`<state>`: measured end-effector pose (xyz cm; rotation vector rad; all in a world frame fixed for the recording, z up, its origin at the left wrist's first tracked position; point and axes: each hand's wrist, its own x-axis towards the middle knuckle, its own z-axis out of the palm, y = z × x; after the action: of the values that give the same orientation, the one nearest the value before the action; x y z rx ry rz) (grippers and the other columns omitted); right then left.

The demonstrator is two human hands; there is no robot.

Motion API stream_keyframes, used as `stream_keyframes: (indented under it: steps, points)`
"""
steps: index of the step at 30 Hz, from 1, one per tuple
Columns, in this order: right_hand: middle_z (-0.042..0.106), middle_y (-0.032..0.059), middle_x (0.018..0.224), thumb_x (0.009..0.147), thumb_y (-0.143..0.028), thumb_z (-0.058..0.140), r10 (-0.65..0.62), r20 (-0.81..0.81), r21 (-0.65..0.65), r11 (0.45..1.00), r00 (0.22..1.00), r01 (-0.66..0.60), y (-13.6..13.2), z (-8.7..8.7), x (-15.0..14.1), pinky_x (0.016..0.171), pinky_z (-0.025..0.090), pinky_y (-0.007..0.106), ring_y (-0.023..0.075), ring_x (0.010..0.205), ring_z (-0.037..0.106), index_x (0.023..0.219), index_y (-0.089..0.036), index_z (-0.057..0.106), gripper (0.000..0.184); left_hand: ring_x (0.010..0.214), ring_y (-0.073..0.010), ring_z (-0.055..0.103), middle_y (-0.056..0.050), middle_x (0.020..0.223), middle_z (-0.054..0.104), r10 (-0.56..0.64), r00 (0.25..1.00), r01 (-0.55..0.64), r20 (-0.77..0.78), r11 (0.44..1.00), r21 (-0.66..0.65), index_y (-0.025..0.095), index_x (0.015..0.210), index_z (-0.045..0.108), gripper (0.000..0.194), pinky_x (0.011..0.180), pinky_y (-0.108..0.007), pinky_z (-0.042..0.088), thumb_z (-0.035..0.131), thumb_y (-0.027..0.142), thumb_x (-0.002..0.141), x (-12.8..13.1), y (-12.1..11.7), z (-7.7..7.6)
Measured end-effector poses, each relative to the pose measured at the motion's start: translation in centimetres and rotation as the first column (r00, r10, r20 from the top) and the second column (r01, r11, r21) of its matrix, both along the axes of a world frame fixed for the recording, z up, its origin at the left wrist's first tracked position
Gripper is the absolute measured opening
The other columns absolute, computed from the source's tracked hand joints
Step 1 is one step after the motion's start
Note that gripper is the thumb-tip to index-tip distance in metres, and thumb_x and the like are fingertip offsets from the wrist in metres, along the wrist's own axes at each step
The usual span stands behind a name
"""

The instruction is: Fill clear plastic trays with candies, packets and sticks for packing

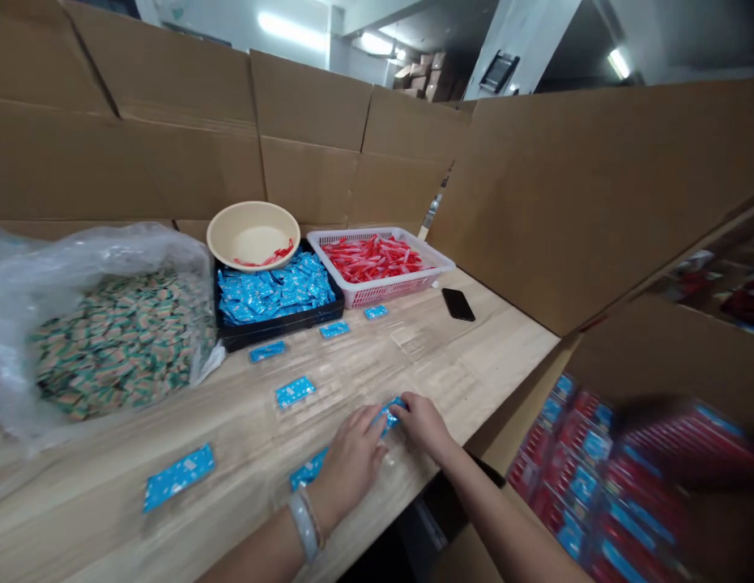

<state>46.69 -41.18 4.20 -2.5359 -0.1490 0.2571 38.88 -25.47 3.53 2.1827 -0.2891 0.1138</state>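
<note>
Near the front edge of the table, a small blue packet (pixel 389 411) lies between my two hands. My right hand (pixel 422 423) pinches its right end with closed fingers. My left hand (pixel 351 457), with bracelets at the wrist, has its fingers bent against the packet's left side, and part of the packet is hidden under them. A second blue packet (pixel 308 470) lies partly behind my left hand. Further blue packets (pixel 179 478) lie spaced out to the left and beyond, seemingly in clear plastic trays (pixel 413 342).
At the back stand a black tray (pixel 279 325) of blue packets, a cream basin (pixel 231 231) and a pink basket (pixel 382 293) of red sticks. A plastic bag (pixel 24 267) of small sachets is left, a phone (pixel 458 304) right. Cardboard walls (pixel 316 174) enclose the table; a box of packs (pixel 571 478) sits lower right.
</note>
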Motion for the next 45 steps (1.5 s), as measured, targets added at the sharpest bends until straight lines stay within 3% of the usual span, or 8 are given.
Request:
stream_keyframes:
  steps: [4, 9, 18, 23, 29, 35, 41, 45]
  points:
    - [0.049, -0.0018, 0.059, 0.070, -0.039, 0.056, -0.173, 0.144, 0.220, 0.965, 0.974, 0.139, 1.0, 1.3, 1.1, 0.049, 0.033, 0.023, 0.0131, 0.054, 0.049, 0.085, -0.018, 0.051, 0.026, 0.111, -0.0220, 0.042, -0.008, 0.119, 0.049, 0.035, 0.994, -0.055, -0.107, 0.980, -0.189, 0.022, 0.113, 0.050, 0.035, 0.095, -0.042, 0.033, 0.048, 0.028, 0.078, 0.9, -1.1, 0.5]
    - [0.036, -0.0076, 0.050, 0.079, -0.049, 0.039, -0.262, -0.029, 0.868, 0.472, 0.965, 0.154, 4.0, 2.1, 2.4, 0.044, 0.032, 0.021, 0.0085, 0.042, 0.039, 0.086, -0.020, 0.048, 0.031, 0.063, -0.0128, 0.056, -0.007, 0.079, 0.060, -0.172, 0.815, -0.333, -0.553, 0.642, -0.690, 0.012, 0.098, 0.056, 0.039, 0.057, -0.025, 0.044, 0.048, 0.043, 0.074, 4.6, -2.2, 1.5]
    - [0.057, 0.0066, 0.078, 0.075, -0.028, 0.046, 0.012, 0.413, 0.334, 0.929, 0.911, -0.163, 4.1, 0.4, 14.6, 0.072, 0.039, 0.031, 0.0181, 0.078, 0.051, 0.075, -0.016, 0.060, 0.019, 0.071, -0.0182, 0.057, -0.006, 0.076, 0.065, 0.273, 0.917, -0.331, -0.291, 0.928, -0.171, 0.013, 0.080, 0.063, 0.019, 0.066, -0.029, 0.040, 0.048, 0.020, 0.070, 13.1, 2.7, -0.8]
    - [0.049, -0.0016, 0.057, 0.070, -0.041, 0.052, 0.313, 0.034, 0.477, 0.829, 0.949, -0.290, 5.6, 1.7, 15.4, 0.052, 0.036, 0.024, 0.0116, 0.054, 0.046, 0.066, -0.017, 0.054, 0.025, 0.064, -0.0147, 0.054, -0.004, 0.070, 0.062, 0.206, 0.927, -0.316, -0.315, 0.880, -0.355, 0.012, 0.075, 0.061, 0.016, 0.060, -0.025, 0.039, 0.055, 0.023, 0.066, 14.6, 3.7, -0.5]
    - [0.038, -0.0068, 0.048, 0.064, -0.054, 0.053, 0.339, -0.273, 0.713, 0.700, 0.900, -0.047, 5.4, -0.4, 12.9, 0.041, 0.025, 0.020, 0.0056, 0.040, 0.031, 0.061, -0.018, 0.044, 0.037, 0.056, -0.0118, 0.052, -0.002, 0.064, 0.059, 0.081, 0.900, -0.296, -0.429, 0.835, -0.463, 0.012, 0.077, 0.059, 0.021, 0.053, -0.023, 0.040, 0.051, 0.030, 0.071, 14.7, 4.2, 0.4]
    - [0.055, 0.0005, 0.059, 0.073, -0.039, 0.050, 0.325, 0.077, 0.020, 0.945, 0.943, -0.328, 5.8, -1.9, 13.5, 0.056, 0.035, 0.024, 0.0138, 0.060, 0.051, 0.062, -0.017, 0.054, 0.025, 0.106, -0.0213, 0.046, -0.007, 0.112, 0.055, 0.163, 0.986, -0.168, 0.045, 0.961, 0.218, 0.021, 0.109, 0.053, 0.031, 0.091, -0.038, 0.035, 0.045, 0.025, 0.079, 12.0, 3.9, -0.2]
    - [0.059, 0.0122, 0.099, 0.081, -0.035, 0.044, 0.292, 0.414, -0.369, 0.920, 0.862, -0.135, 5.5, -1.0, 15.6, 0.075, 0.038, 0.031, 0.0223, 0.092, 0.052, 0.100, -0.017, 0.056, 0.029, 0.120, -0.0218, 0.034, -0.008, 0.128, 0.043, -0.148, 0.989, 0.127, 0.008, 0.878, 0.462, 0.020, 0.121, 0.043, 0.046, 0.102, -0.038, 0.023, 0.040, 0.042, 0.081, 10.4, 3.2, -1.9]
    - [0.051, 0.0101, 0.118, 0.085, -0.034, 0.038, 0.477, 0.378, -0.385, 0.861, 0.794, -0.333, 5.3, -2.2, 20.1, 0.091, 0.030, 0.036, 0.0213, 0.110, 0.043, 0.113, -0.019, 0.052, 0.035, 0.120, -0.0240, 0.034, -0.010, 0.130, 0.041, -0.180, 0.984, 0.154, 0.008, 0.863, 0.481, 0.019, 0.123, 0.040, 0.052, 0.101, -0.039, 0.023, 0.043, 0.046, 0.078, 10.7, 3.7, -1.5]
